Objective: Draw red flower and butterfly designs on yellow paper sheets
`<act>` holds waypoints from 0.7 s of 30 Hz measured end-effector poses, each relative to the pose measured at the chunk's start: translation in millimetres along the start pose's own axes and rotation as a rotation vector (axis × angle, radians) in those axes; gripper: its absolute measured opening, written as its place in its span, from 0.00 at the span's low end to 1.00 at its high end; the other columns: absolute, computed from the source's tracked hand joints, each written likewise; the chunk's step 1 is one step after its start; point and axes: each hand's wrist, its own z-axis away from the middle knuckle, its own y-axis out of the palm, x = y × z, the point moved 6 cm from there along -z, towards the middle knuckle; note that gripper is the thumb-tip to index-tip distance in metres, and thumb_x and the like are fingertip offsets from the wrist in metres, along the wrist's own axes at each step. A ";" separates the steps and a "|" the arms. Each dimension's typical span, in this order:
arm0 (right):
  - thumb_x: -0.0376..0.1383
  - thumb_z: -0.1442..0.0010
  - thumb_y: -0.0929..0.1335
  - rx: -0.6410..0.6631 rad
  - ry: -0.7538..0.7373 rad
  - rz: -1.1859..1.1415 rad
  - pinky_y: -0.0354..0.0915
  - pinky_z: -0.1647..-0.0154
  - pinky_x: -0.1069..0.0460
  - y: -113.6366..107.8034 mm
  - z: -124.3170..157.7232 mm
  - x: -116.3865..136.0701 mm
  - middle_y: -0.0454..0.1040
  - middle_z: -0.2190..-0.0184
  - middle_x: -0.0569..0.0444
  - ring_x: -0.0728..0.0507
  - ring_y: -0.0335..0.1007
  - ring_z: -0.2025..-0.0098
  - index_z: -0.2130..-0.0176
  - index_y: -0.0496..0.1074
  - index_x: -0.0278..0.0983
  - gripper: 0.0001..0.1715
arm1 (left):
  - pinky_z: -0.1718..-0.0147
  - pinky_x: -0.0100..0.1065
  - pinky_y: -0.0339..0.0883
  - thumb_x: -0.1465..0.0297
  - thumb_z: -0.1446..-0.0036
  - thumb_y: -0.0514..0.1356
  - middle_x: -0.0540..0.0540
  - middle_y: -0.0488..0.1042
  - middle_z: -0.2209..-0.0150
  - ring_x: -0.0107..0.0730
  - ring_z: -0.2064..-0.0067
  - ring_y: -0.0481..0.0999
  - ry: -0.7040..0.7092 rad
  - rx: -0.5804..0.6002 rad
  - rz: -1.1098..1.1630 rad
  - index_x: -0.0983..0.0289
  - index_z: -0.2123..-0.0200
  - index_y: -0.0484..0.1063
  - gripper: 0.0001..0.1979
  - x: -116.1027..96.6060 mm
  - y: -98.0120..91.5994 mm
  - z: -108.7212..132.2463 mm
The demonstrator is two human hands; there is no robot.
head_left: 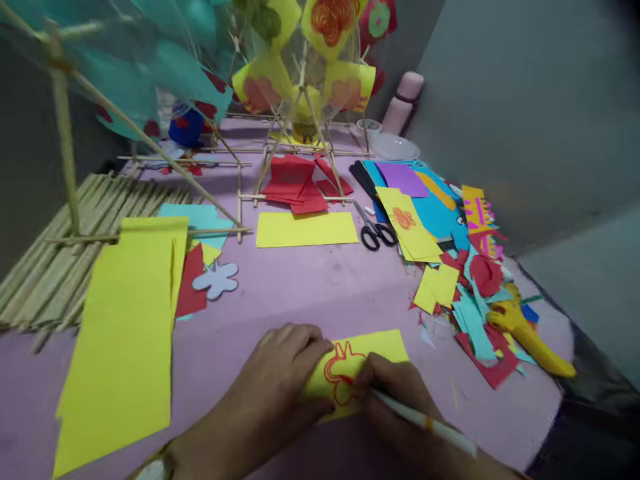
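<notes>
A small yellow paper sheet [393, 343] lies on the table in front of me. It carries a red outline of a butterfly [340, 363] with two antennae. My left hand [280, 387] rests on the sheet's left side, thumb apart from the fingers, pressing it down. Pinched in my right hand [397, 393] is a white marker [430, 423] with an orange band; its tip is hidden behind the fingers, by the right part of the outline. A pale butterfly cutout [217, 280] lies further off to the left.
Long yellow sheets [120, 340] lie at left beside bamboo sticks [65, 247]. Scissors [373, 230] sit beyond a yellow strip [306, 229]. Paper scraps [475, 313] and a yellow tool [530, 330] are at right. Stick frames [300, 100] with decorated papers stand at the back.
</notes>
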 end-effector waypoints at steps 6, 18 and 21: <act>0.29 0.55 0.59 0.009 0.015 0.003 0.48 0.85 0.59 -0.5 4.5 1.7 0.59 0.85 0.63 0.53 0.52 0.84 0.78 0.61 0.39 0.06 | 0.60 0.39 0.54 0.67 0.50 0.67 0.50 0.65 0.55 0.39 0.57 0.63 0.018 0.013 0.009 0.56 0.54 0.62 0.21 -4.4 -3.7 0.3; 0.30 0.53 0.60 0.012 0.067 -0.071 0.48 0.84 0.58 -1.1 7.2 -4.5 0.58 0.85 0.63 0.53 0.51 0.84 0.78 0.59 0.39 0.05 | 0.59 0.40 0.55 0.70 0.53 0.68 0.50 0.65 0.55 0.39 0.56 0.63 0.001 0.035 0.020 0.56 0.54 0.62 0.24 -3.4 -3.7 -1.0; 0.30 0.53 0.59 0.007 0.089 -0.076 0.48 0.85 0.58 -1.7 7.1 -4.1 0.58 0.85 0.63 0.53 0.51 0.84 0.77 0.59 0.39 0.05 | 0.59 0.40 0.55 0.71 0.53 0.67 0.50 0.65 0.54 0.39 0.56 0.63 -0.002 0.029 0.014 0.56 0.54 0.62 0.24 -3.9 -4.3 -0.9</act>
